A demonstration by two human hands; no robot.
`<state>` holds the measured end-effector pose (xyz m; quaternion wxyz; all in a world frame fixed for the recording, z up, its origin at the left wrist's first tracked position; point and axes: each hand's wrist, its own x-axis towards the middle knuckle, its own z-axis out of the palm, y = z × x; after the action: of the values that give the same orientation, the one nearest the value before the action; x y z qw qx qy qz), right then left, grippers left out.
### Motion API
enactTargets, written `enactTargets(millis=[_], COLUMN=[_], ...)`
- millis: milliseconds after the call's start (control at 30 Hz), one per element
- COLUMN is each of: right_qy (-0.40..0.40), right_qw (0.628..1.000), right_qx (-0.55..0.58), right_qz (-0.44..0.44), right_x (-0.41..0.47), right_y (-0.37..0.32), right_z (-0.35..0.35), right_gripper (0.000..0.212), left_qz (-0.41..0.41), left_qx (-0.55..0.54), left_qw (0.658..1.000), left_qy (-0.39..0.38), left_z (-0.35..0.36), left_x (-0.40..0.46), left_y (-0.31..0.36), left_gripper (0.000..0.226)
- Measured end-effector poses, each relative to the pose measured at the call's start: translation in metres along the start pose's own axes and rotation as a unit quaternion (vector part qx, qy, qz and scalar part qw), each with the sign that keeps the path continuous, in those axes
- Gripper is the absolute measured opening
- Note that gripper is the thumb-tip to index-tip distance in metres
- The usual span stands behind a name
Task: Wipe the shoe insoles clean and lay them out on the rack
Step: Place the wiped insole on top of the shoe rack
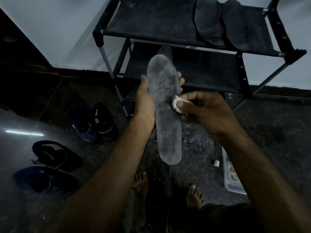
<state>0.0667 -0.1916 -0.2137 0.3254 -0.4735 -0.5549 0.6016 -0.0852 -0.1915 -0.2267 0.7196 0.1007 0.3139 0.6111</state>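
Head view, the only one supplied: the left hand (pixel 144 101) holds a long grey foam insole (pixel 165 108) upright in front of the person, thumb along one edge and fingertips curled round the far edge near the toe end. The right hand (pixel 207 113) pinches a small crumpled white wipe (pixel 177 104) between thumb and fingers and presses it against the insole's right edge near mid-length. The insole's surface shows pale dusty smears over most of its length, so wiping of this piece is judged incomplete. On the top shelf of the black fabric-and-tube shoe rack (pixel 151 22), two dark insoles (pixel 222 24) lie side by side at the right end, apparently finished and placed. A further dark shape on the lower shelf, behind the held insole, cannot be identified. Four dark sports shoes (pixel 55 158) stand on the dark speckled stone floor (pixel 269 132) at the left, which suggests four insoles in all: two laid out, one in hand, one unaccounted for. A clear plastic tub (pixel 227 179) sits by the right forearm. Pale lettering on the shoes is too small and dim to read.
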Motion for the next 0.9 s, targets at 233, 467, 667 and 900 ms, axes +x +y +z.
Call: enactTargets(millis=[233, 467, 667, 900], right_qy=[0.072, 0.107, 0.125, 0.147], right_qw=[0.997, 0.993, 0.989, 0.984], right_qx=[0.022, 0.027, 0.024, 0.03], right_qz=[-0.015, -0.046, -0.08, -0.094], right_x=[0.007, 0.025, 0.072, 0.14], right_y=[-0.002, -0.022, -0.045, -0.079], right_z=[-0.007, -0.019, -0.026, -0.036], right_gripper=[0.006, 0.008, 0.003, 0.005], left_qz=[0.014, 0.057, 0.086, 0.1], left_qx=[0.166, 0.317, 0.402, 0.422], left_qw=[0.985, 0.946, 0.911, 0.898], left_qy=[0.048, 0.036, 0.042, 0.07], left_z=[-0.003, -0.009, 0.015, 0.046], left_x=[-0.015, -0.023, 0.016, 0.088], left_y=[-0.006, 0.008, 0.042, 0.087], left_gripper=[0.06, 0.021, 0.016, 0.014])
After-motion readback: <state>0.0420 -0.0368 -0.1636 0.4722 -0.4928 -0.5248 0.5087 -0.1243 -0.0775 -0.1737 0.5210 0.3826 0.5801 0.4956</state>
